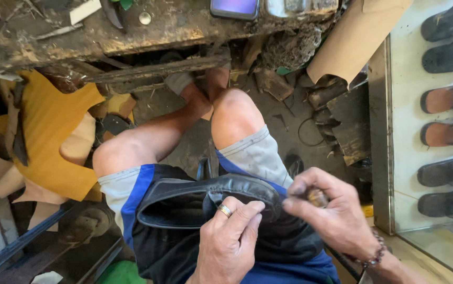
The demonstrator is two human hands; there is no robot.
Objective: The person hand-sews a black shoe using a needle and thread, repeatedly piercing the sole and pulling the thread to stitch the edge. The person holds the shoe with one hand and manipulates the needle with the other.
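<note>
Left hand point(229, 239) grip presses the black shoe point(205, 202) on the lap; right hand point(324, 213) pinches a small tool point(317, 197)

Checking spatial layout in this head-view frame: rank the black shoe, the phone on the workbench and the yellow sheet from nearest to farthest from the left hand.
From the left hand:
1. Black shoe: under its fingers, on the lap.
2. Yellow sheet: floor, far left.
3. Phone: workbench edge, top of frame.

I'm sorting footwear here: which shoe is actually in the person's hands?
The black leather shoe on the lap, steadied by the left hand; all the others sit untouched in the glass case on the right.
</note>
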